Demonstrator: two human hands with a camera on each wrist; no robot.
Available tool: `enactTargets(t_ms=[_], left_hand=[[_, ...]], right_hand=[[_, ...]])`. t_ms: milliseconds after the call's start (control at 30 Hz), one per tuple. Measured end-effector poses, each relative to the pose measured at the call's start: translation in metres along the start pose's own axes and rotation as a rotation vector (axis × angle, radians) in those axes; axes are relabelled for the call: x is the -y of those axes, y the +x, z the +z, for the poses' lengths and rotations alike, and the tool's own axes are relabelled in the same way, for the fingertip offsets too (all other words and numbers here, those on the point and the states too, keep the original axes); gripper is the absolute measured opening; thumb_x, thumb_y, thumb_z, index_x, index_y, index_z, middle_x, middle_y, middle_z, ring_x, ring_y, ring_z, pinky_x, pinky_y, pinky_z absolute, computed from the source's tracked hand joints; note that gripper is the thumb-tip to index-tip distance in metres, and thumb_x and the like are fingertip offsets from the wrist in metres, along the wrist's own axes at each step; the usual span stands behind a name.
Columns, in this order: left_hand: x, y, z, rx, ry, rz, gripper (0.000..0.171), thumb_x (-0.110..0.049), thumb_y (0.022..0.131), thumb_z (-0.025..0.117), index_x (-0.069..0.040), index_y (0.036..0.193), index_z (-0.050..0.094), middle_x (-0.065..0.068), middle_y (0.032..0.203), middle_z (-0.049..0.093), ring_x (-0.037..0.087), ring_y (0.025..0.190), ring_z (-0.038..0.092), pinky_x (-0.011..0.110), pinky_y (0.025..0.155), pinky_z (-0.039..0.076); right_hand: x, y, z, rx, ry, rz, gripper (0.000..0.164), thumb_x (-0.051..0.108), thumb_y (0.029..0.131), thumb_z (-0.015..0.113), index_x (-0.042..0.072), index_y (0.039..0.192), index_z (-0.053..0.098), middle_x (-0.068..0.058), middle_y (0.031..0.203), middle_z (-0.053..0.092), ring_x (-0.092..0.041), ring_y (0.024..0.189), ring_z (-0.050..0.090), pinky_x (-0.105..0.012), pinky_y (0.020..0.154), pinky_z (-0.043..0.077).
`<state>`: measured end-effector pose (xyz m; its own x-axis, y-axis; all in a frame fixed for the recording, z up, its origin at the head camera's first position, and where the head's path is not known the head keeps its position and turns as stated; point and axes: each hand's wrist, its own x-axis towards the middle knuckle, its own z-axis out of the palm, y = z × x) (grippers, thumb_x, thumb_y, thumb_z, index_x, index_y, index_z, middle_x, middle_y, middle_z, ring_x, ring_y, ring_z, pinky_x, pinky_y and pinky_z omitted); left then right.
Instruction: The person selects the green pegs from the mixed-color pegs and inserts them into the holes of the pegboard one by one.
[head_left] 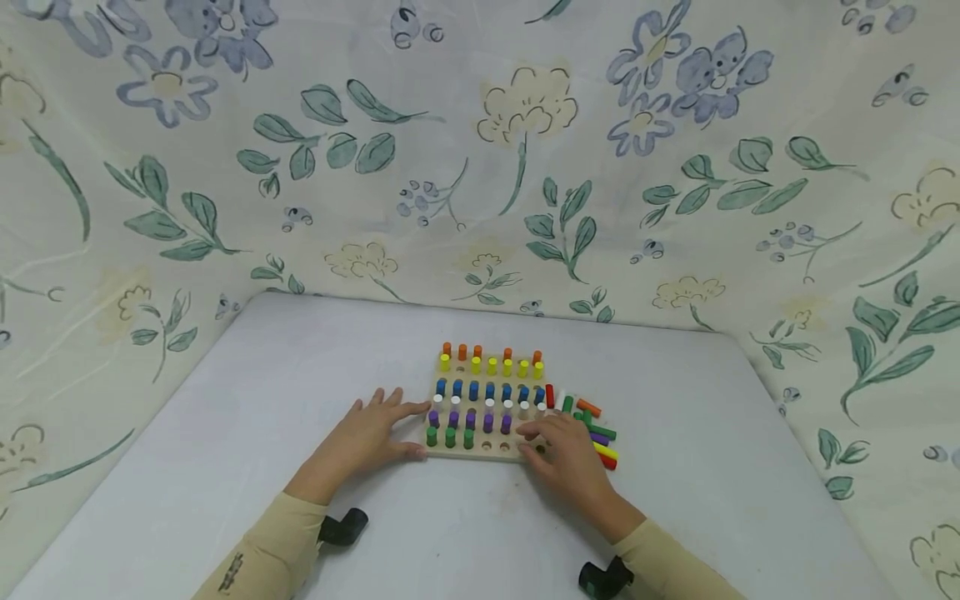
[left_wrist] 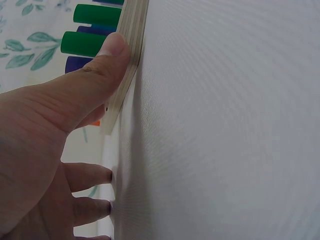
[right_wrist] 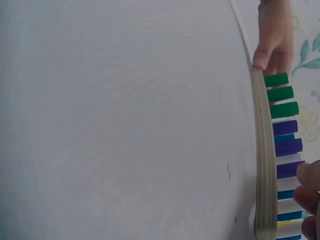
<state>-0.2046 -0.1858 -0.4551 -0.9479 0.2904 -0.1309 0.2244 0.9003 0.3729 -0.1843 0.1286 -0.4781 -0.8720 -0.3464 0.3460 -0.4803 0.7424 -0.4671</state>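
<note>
A wooden pegboard [head_left: 457, 452] lies on the table with rows of orange, yellow, blue, white, purple and green pegs [head_left: 450, 437] standing in it. My left hand [head_left: 367, 442] lies at its left side, fingers spread. In the left wrist view its thumb [left_wrist: 112, 47] presses the board's edge beside the green pegs. Over the front right part of the board, my right hand [head_left: 570, 454] has its fingertips at the end of the purple row. There they pinch the top of a purple peg [right_wrist: 287, 170]; the head view hides this peg behind the hand.
Loose pegs in several colours lie right of the board, among them an orange peg [head_left: 588, 407], a green peg [head_left: 602, 432] and a yellow peg [head_left: 606, 451], partly behind my right hand. Bare holes [head_left: 487, 447] show in the front row. A floral cloth [head_left: 480, 167] hangs behind the table.
</note>
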Motion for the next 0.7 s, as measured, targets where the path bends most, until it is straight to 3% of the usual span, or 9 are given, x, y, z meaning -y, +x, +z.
enactTargets(t_ms=[333,533,700], left_hand=[[0.0,0.002,0.0,0.006,0.009,0.0,0.079,-0.055,0.082,0.078,-0.021,0.149,0.054,0.032,0.156,0.035,0.058,0.145,0.022,0.072,0.117,0.016],[0.0,0.002,0.0,0.003,0.011,0.0,0.079,-0.055,0.082,0.078,-0.021,0.149,0.054,0.033,0.156,0.035,0.058,0.145,0.022,0.072,0.116,0.016],[0.0,0.0,0.001,0.004,-0.003,-0.002,0.079,-0.055,0.082,0.078,-0.02,0.149,0.054,0.033,0.156,0.034,0.059,0.145,0.021,0.072,0.116,0.016]], right_hand=[[-0.005,-0.004,-0.004,-0.034,-0.039,0.006,0.02,0.023,0.089,0.081,0.019,0.108,0.076,0.007,0.105,0.074,-0.017,0.099,0.06,-0.046,0.096,0.05],[-0.009,-0.006,-0.006,-0.048,-0.059,0.014,0.019,0.021,0.089,0.081,0.019,0.107,0.076,0.0,0.116,0.074,-0.023,0.112,0.065,-0.053,0.106,0.046],[-0.013,-0.008,-0.008,-0.07,-0.082,-0.009,0.019,0.021,0.089,0.081,0.019,0.107,0.076,0.003,0.111,0.075,-0.016,0.097,0.06,-0.044,0.09,0.051]])
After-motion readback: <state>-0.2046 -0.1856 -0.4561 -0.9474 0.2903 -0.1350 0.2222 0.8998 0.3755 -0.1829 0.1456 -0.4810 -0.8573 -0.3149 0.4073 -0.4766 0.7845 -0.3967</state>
